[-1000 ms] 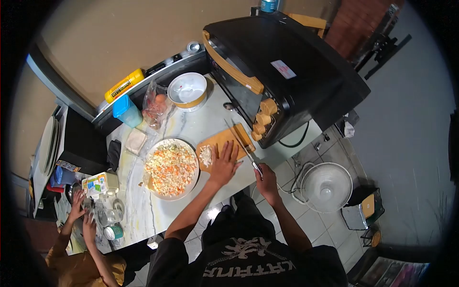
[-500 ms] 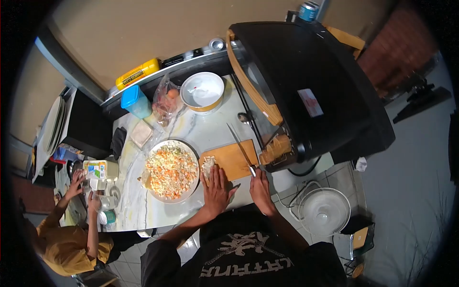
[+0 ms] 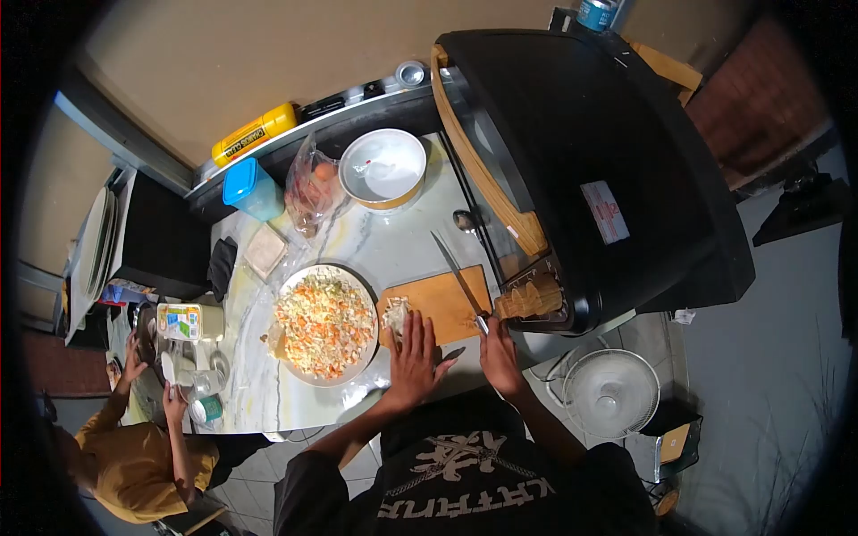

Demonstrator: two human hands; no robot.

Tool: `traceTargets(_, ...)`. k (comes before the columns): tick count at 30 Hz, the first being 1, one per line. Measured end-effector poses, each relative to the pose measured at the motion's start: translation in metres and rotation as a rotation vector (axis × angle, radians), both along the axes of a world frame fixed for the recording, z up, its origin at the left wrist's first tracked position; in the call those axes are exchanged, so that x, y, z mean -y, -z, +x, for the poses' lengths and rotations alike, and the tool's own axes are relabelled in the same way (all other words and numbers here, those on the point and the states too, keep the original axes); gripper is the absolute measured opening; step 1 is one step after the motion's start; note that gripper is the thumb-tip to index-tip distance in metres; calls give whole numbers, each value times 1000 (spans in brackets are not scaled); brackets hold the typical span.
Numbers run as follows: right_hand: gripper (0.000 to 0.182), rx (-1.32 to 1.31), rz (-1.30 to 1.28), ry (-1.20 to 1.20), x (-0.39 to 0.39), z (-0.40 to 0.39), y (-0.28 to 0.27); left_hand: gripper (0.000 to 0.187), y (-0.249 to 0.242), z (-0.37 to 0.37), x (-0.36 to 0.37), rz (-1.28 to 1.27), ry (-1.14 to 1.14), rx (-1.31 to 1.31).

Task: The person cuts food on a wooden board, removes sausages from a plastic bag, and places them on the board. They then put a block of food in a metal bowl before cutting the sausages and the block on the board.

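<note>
Right fingers (image 3: 494, 339): gripped steel knife (image 3: 466, 288)
Left fingers (image 3: 417, 336): lay slightly parted on wooden board (image 3: 442, 299)
Marbled worktop (image 3: 366, 247): bore round plate (image 3: 363, 360), board's nine o'clock
Floor (image 3: 253, 468): was tiled

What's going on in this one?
A person holds a knife in their right hand, its blade over a wooden cutting board. Their left hand lies flat, fingertips at a small heap of pale chopped pieces on the board. Beside it stands a wide plate piled with a chopped white and orange mix. Off to the left, another person has their hands among containers.
</note>
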State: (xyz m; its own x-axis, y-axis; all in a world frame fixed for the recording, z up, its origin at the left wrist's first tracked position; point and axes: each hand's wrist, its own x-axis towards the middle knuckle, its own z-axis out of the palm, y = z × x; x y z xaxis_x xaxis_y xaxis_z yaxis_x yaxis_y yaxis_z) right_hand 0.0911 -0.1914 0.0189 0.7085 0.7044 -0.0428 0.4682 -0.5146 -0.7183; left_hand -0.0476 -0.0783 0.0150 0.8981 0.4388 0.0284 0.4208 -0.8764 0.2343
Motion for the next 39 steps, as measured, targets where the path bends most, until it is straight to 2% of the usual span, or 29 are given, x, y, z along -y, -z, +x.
traceTargets(5,20,-42,-59,71,-3,-11,-4,84,-4,7,-2,-40,4,23)
traceTargets(8,22,-32,-23,95,-6,-13,1,82,5,24,-8,-24,85,38)
traceTargets(10,23,-53,76,22,-8,-15,2,84,10,24,-12,37,131,42)
traceTargets(15,23,-84,67,45,-15,-18,1,80,-2,-8,-28,11,32,30)
traceTargets(17,23,-116,56,49,-18,-19,-2,76,-7,-14,-31,66,35,-68)
traceTargets(22,20,-188,83,60,-32,-18,-8,75,-11,12,-27,0,52,38)
traceTargets(25,21,-241,23,32,-38,-10,-1,77,3,16,-25,77,54,44)
traceTargets(29,23,-167,1,0,-37,-3,14,77,1,0,-27,-25,-114,12)
traceTargets(32,22,-176,-14,-33,-41,0,17,71,-11,-5,-28,-35,-97,19)
traceTargets(35,15,-49,97,-31,-46,1,26,66,-13,1,-28,-44,-74,45)
traceTargets(39,17,-60,21,-6,-46,3,30,60,-3,3,-27,-97,-64,41)
